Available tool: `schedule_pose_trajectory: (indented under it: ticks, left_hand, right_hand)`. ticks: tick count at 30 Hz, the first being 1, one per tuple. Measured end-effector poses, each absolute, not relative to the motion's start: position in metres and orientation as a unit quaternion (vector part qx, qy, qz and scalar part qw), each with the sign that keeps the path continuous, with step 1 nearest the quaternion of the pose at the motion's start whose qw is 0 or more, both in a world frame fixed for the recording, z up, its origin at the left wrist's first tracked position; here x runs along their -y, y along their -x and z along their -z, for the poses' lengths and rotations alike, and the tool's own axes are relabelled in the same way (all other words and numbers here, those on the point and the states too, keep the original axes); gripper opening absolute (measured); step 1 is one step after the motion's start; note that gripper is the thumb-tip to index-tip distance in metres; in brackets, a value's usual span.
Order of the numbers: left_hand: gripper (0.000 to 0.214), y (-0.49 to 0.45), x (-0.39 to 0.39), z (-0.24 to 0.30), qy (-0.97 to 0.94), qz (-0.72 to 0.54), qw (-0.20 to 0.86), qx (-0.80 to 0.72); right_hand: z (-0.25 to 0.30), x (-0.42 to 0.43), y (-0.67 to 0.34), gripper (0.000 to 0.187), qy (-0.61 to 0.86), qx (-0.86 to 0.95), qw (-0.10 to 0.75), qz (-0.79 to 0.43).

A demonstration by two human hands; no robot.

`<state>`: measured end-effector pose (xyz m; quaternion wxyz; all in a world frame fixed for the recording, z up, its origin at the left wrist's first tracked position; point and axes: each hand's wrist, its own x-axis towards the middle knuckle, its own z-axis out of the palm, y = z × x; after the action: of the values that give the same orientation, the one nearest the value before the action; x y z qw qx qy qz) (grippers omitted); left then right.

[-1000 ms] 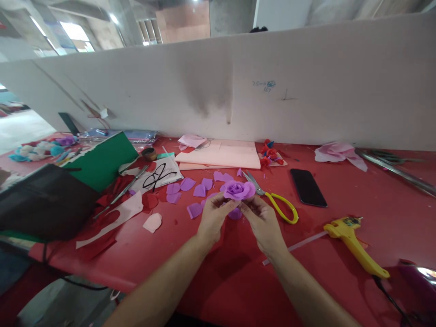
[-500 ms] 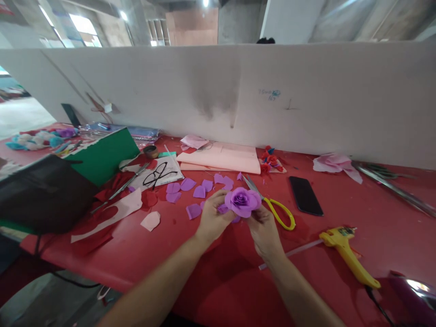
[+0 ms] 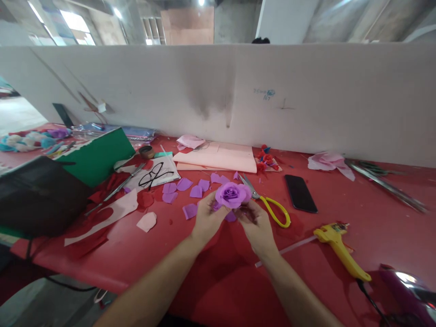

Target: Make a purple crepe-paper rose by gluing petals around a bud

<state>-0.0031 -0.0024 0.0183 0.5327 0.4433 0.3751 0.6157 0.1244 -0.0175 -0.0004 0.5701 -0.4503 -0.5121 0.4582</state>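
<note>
A purple paper rose [image 3: 233, 195] with layered petals is held up over the red table between both hands. My left hand [image 3: 208, 217] grips it from the left, fingers curled behind the petals. On the other side my right hand [image 3: 256, 223] closes on its lower right edge; the fingertips are partly hidden beneath the bloom. Loose purple petals [image 3: 196, 191] are scattered just beyond and left of the hands. Yellow-handled scissors [image 3: 277, 212] lie right behind my right hand, blades pointing away.
A yellow glue gun [image 3: 342, 252] with a clear stick lies at right, near a black phone [image 3: 301, 194]. Folded pink paper [image 3: 218, 159] and red flowers [image 3: 267, 160] rest by the white partition [image 3: 153, 91]. At left stand a black bag [image 3: 41, 195] and a green box [image 3: 98, 154].
Both hands still hold the rose, and its face has turned slightly. The fingers of the right hand have shifted under the petals. The whole view has moved a little.
</note>
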Motion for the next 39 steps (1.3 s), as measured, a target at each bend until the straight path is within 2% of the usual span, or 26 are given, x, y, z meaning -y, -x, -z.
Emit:
schedule_pose_trajectory:
  ticks: [4, 8, 14, 20, 28, 32, 39]
  left_hand:
    - [0.022, 0.002, -0.002, -0.017, -0.316, -0.59, 0.649, -0.362]
    - [0.029, 0.004, -0.005, -0.017, -0.251, -0.563, 0.704, -0.352]
    - [0.024, 0.001, -0.003, -0.017, -0.274, -0.556, 0.708, -0.338]
    - [0.016, -0.006, 0.001, -0.013, -0.323, -0.562, 0.667, -0.368]
    - [0.013, -0.01, 0.003, -0.009, -0.337, -0.558, 0.664, -0.365]
    - [0.018, -0.007, 0.001, -0.007, -0.31, -0.563, 0.668, -0.375]
    - [0.023, -0.006, -0.001, -0.003, -0.296, -0.572, 0.676, -0.359]
  right_hand:
    - [-0.001, 0.018, -0.125, 0.01, 0.453, 0.504, 0.574, -0.459]
    - [-0.003, 0.018, -0.125, 0.009, 0.455, 0.505, 0.575, -0.454]
    - [-0.002, 0.018, -0.124, 0.015, 0.45, 0.48, 0.584, -0.475]
    - [-0.003, 0.016, -0.123, 0.024, 0.443, 0.46, 0.587, -0.498]
    - [-0.002, 0.015, -0.122, 0.024, 0.449, 0.448, 0.595, -0.495]
    - [-0.002, 0.016, -0.121, 0.02, 0.459, 0.431, 0.605, -0.487]
    - [-0.007, 0.014, -0.119, 0.026, 0.446, 0.405, 0.621, -0.501]
